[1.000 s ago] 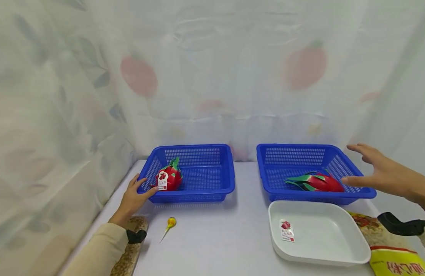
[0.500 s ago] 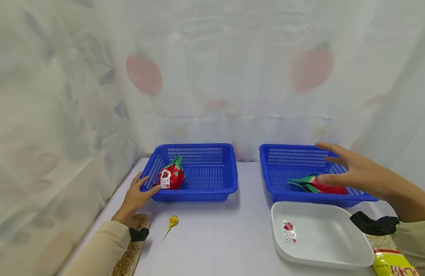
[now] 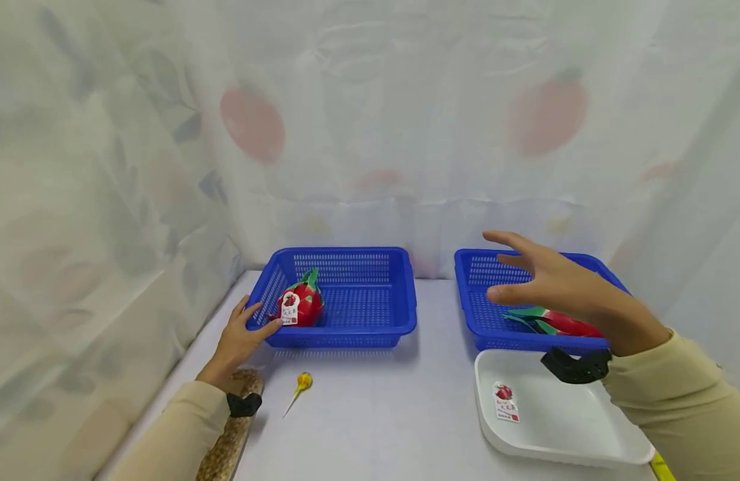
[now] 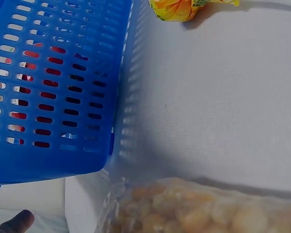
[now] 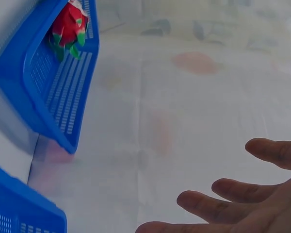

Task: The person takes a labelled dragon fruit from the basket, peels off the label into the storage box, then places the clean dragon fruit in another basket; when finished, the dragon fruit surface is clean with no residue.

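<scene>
Front-left on the left blue basket (image 3: 340, 331), my left hand (image 3: 236, 342) holds the corner, thumb over the front rim and a finger at the side rim. Close to the thumb inside lies a red dragon fruit (image 3: 306, 306) with green leaf tips and a white tag. My right hand (image 3: 544, 277) hovers over the right blue basket (image 3: 478, 326), fingers spread and nothing held. A second dragon fruit (image 3: 565, 324) lies in that basket, partly hidden below the hand. The right wrist view shows the right hand's spread fingers (image 5: 211, 208) against the curtain.
A white tray (image 3: 544, 437) with a dragon fruit sticker (image 3: 505, 402) stands before the right basket. A yellow lollipop (image 3: 304, 382) lies on the table. Beside the left forearm is a clear bag of brown pieces (image 4: 184, 208). A yellow packet (image 3: 661, 467) shows behind the right sleeve.
My right hand has moved left from the right basket's outer side to above its left part, fingers still spread. My left hand has stayed at the left basket's corner. The view shifted slightly.
</scene>
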A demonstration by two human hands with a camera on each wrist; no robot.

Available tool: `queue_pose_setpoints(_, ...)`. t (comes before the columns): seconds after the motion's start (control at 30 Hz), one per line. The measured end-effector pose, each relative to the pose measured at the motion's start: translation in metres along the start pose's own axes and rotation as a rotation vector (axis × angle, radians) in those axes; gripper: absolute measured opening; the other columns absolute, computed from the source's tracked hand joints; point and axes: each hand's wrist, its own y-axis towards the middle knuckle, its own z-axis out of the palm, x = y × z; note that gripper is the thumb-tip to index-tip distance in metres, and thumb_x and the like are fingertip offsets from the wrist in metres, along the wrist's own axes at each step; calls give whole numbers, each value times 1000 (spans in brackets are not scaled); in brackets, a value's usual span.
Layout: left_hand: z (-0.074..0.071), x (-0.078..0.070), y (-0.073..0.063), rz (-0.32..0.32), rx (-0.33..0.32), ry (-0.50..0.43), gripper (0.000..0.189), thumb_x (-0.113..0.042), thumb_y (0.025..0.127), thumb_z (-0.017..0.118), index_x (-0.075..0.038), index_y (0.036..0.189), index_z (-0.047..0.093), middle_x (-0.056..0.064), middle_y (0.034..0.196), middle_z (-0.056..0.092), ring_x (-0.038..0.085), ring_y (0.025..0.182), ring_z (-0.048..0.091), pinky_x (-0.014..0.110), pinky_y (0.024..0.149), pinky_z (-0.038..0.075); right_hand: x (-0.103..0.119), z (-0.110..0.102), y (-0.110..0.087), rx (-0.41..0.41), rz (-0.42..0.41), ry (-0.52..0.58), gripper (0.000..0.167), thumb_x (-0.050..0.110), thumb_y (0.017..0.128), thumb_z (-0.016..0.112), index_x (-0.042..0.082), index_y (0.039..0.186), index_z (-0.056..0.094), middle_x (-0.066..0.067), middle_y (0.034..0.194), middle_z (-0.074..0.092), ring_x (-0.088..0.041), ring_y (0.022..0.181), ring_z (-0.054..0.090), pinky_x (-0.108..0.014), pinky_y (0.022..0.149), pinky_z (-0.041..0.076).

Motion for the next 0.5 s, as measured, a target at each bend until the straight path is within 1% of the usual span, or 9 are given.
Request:
queue_pose_setpoints(0.07, 0, -1, 1, 1, 0, -6, 96, -60, 84, 64, -1, 150, 28, 16, 159, 2, 49, 139, 9, 67, 102, 21, 4, 5, 8, 6, 2, 28, 83, 41, 87, 68, 31, 154, 19, -4, 157, 20, -36, 139, 27, -67, 93, 36)
queue_pose_setpoints(0.17, 0, 0, 1, -2, 0, -9, 96, -60, 83, 65, -2, 150, 29, 15, 159, 3, 48, 139, 9, 67, 102, 21, 8, 12, 21, 20, -18, 67, 83, 42, 87, 69, 31, 154, 20, 0, 158, 18, -34, 139, 27, -66, 94, 36)
queue_pose_setpoints(0.33, 0, -1, 0, -20, 2, 0, 97, -61, 83, 64, -3, 151, 28, 15, 160, 2, 48, 140, 9, 67, 102, 21, 14, 23, 42, 45, -42, 98, 85, 43, 85, 70, 29, 154, 21, 3, 158, 16, -31, 139, 27, -65, 96, 35)
queue_pose_setpoints(0.5, 1, 0, 1, -15, -3, 14, 97, -63, 83, 63, -3, 151, 27, 15, 160, 2, 48, 140, 9, 67, 102, 21, 18, 33, 63, 69, -63, 138, 86, 43, 84, 71, 29, 154, 22, 8, 157, 17, -28, 140, 27, -61, 99, 34)
